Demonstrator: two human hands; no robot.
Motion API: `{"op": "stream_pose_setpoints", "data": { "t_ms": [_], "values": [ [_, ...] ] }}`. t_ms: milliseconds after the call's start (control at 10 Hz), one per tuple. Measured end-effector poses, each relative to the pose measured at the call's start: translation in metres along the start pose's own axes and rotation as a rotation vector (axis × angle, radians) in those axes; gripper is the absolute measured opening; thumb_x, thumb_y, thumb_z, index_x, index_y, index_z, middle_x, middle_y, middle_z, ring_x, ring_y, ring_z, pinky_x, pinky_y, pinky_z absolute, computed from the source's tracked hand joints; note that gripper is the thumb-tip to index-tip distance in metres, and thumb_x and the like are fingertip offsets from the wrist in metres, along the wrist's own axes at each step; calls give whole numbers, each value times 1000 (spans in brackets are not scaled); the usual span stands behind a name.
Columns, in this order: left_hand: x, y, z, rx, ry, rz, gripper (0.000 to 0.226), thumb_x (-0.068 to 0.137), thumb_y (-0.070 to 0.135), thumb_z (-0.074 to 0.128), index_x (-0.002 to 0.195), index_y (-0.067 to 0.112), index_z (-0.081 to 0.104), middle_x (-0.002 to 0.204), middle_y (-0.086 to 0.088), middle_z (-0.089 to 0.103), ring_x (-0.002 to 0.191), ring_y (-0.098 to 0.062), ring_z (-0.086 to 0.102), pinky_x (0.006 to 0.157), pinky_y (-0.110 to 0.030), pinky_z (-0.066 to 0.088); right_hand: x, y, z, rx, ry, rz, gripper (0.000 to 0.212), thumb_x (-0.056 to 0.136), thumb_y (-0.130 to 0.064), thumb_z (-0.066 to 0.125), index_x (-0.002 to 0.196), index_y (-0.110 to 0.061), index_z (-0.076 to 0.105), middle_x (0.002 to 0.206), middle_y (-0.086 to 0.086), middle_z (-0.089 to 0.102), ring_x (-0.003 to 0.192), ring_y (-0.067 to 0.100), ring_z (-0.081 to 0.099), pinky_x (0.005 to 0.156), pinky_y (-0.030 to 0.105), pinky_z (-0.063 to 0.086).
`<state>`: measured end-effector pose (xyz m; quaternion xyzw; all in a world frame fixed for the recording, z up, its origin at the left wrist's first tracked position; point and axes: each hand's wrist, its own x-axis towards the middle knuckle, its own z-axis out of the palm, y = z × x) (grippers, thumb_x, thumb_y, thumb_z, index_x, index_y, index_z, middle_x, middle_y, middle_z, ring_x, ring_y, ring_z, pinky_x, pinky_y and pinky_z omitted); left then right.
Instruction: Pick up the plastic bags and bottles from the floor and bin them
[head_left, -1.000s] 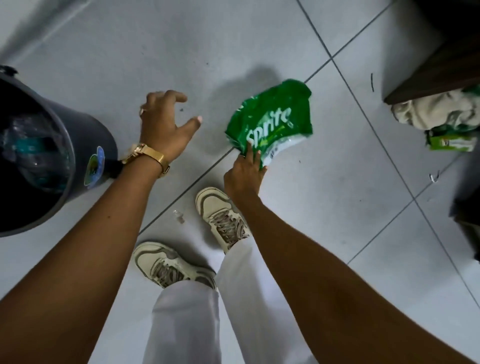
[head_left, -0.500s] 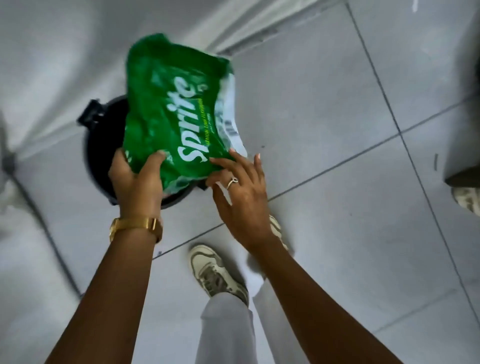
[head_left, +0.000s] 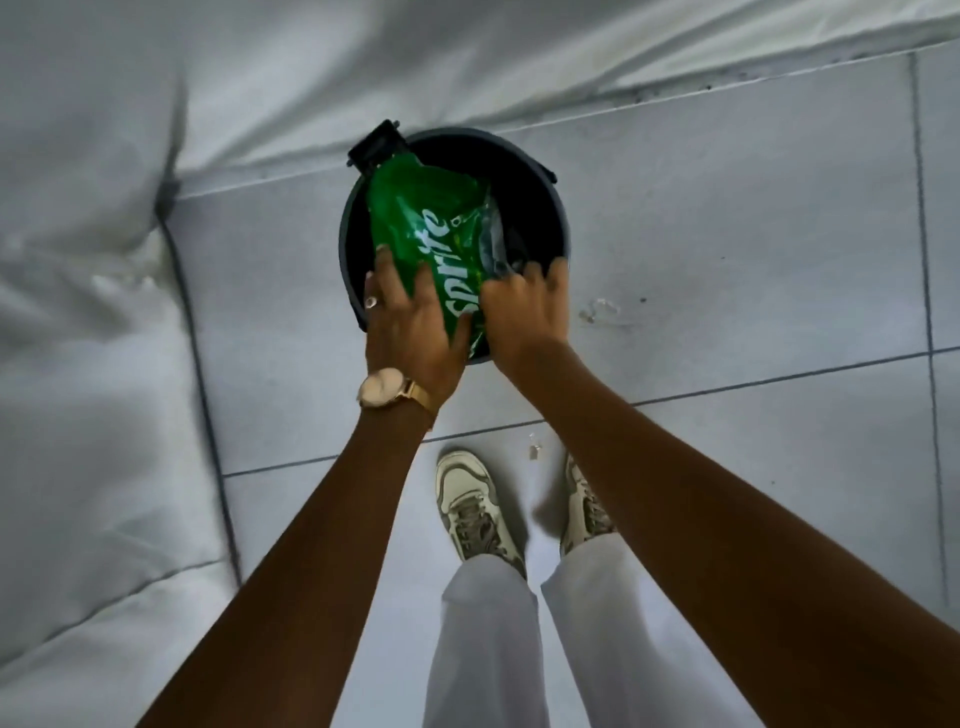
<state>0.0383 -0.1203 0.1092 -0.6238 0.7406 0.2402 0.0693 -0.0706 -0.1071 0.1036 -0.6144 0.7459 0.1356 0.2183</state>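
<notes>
A green Sprite plastic bag (head_left: 426, 218) lies partly inside the mouth of a dark round bin (head_left: 558, 218) that stands on the tiled floor in front of me. My left hand (head_left: 410, 327), with a ring and a gold watch, grips the bag's near left side. My right hand (head_left: 522, 312) presses on the bag's near right side at the bin's rim. The bag's lower end is hidden between my hands. The inside of the bin is dark.
White walls meet in a corner (head_left: 171, 176) left of the bin, and the bin stands close to the back wall. Small bits of clear litter (head_left: 597, 309) lie on the floor tiles to the right. My two sneakers (head_left: 475, 506) stand just behind the bin.
The bag has gone from the floor up over the bin and now down into its mouth. Both hands have followed it, and my view has swung to face the bin squarely.
</notes>
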Motion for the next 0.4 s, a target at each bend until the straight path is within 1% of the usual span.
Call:
{"op": "stream_pose_setpoints", "data": {
  "t_ms": [100,200,300,400],
  "values": [
    [21,-1,15,88,-159,26,66,96,42,46,148,6,30,158,-27,13,145,-47,10,118,-51,15,18,-5,4,-103,-37,2,12,83,-26,69,94,-23,64,101,5,70,110,29,56,101,43,33],
    [53,-9,37,290,-483,-23,62,100,41,33,152,9,21,160,-25,7,148,-40,4,122,-48,8,39,-4,23,-144,-199,-107,23,89,-21,62,112,-16,61,116,10,65,119,30,53,105,42,35],
    [67,-12,40,362,-627,-87,59,102,39,29,153,12,17,161,-19,9,149,-35,7,120,-48,10,48,-1,26,-118,-362,-189,24,95,-19,52,117,-11,58,118,12,63,115,31,56,100,41,41],
    [72,-6,26,444,-586,-13,55,101,38,36,149,13,30,157,-19,27,144,-37,24,116,-49,22,49,3,6,-30,-403,-176,28,95,-16,50,122,-8,54,123,16,59,116,34,55,97,44,45]
  ]
}}
